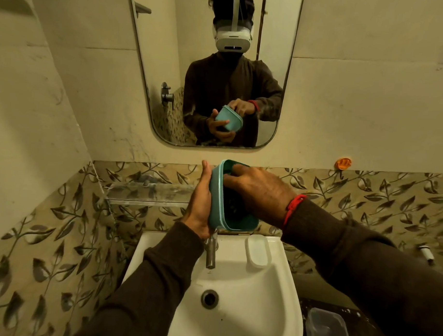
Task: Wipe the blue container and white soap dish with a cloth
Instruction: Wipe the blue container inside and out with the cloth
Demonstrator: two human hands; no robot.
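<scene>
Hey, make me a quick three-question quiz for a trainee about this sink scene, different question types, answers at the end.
1. True or false: the white soap dish sits on the sink rim, apart from both hands.
2. Which hand reaches inside the blue container? A) left hand B) right hand C) neither
3. Fill in: the container is held above the ____.

Key
1. True.
2. B: the right hand has its fingers inside, while the left hand steadies the outside wall. Whatever it holds in there is too dark to tell.
3. Tap.
</scene>
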